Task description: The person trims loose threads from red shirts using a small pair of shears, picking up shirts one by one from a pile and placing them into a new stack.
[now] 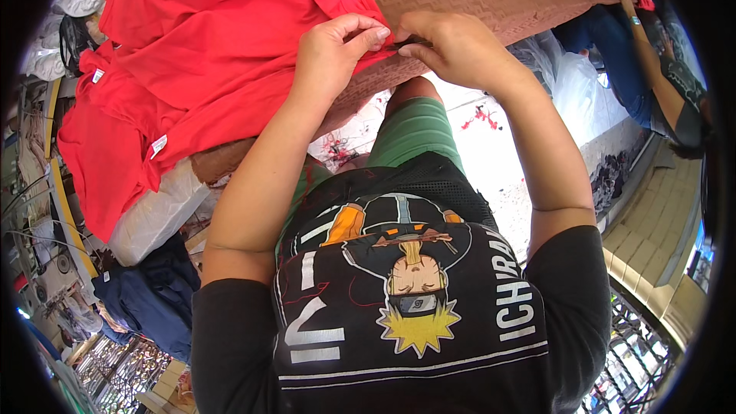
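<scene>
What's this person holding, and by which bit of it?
The left hand pinches the red cloth by its edge. The right hand holds a small dark thing beside it; what that is, and which part is held, cannot be told.

- Bright overall; the light's source is unclear
- Floor glares, washed out to near white
- Red fabric vivid, with soft fold shadows
- Fisheye bends edges toward a black rim
- Co-worker's arm slightly soft
</scene>
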{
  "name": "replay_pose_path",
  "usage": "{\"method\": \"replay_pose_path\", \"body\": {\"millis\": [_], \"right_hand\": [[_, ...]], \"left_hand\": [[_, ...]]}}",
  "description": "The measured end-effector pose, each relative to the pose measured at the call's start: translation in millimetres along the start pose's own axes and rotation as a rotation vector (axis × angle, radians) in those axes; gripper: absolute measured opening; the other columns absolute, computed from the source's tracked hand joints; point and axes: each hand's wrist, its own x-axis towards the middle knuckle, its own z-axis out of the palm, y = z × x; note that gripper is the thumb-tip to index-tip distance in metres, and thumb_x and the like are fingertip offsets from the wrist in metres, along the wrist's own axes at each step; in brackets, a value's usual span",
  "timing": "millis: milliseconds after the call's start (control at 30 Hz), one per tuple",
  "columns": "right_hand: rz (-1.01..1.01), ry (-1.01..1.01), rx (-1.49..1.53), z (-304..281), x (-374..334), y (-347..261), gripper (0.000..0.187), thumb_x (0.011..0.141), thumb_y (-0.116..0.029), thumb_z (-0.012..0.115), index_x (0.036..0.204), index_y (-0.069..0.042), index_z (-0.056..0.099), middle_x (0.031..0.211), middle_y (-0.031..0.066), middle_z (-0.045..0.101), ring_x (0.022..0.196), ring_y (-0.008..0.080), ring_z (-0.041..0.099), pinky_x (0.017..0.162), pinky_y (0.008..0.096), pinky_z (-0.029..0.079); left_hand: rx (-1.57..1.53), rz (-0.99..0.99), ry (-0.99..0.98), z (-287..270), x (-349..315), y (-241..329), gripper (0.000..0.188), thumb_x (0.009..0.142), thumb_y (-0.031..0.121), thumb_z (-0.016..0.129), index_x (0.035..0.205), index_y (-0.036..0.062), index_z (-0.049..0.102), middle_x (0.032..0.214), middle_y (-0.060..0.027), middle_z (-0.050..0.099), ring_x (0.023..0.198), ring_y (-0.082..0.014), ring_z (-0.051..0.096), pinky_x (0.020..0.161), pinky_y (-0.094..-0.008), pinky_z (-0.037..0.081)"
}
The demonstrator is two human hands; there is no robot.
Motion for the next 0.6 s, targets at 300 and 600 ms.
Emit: {"method": "replay_pose_path", "body": {"millis": [300,600], "right_hand": [[-0.072,0.024,-0.12,-1.5,6.5,-2.5,0.016,0.083,-0.017,0.064,0.094,-0.007,0.059,0.087,0.0133,0.065,0.081,0.036,0.061,0.068,0.0446,0.047],[0.168,0.173,-0.032,-84.4,-29.8,47.2,0.02,0.085,-0.014,0.065,0.1,-0.001,0.062,0.074,0.0114,0.062,0.063,0.0171,0.059,0.058,0.0326,0.046]], "left_hand": [[-0.001,-0.081,-0.137,-11.7,-2.9,13.7,0.018,0.085,0.013,0.068,0.098,0.0004,0.07,0.086,-0.006,0.071,0.081,-0.0087,0.064,0.075,-0.0242,0.051],[0.39,0.179,-0.315,-43.4,-26.4,41.2,0.031,0.08,0.014,0.071,0.109,0.0041,0.067,0.105,-0.0109,0.067,0.089,-0.0218,0.065,0.081,-0.0309,0.051]]}}
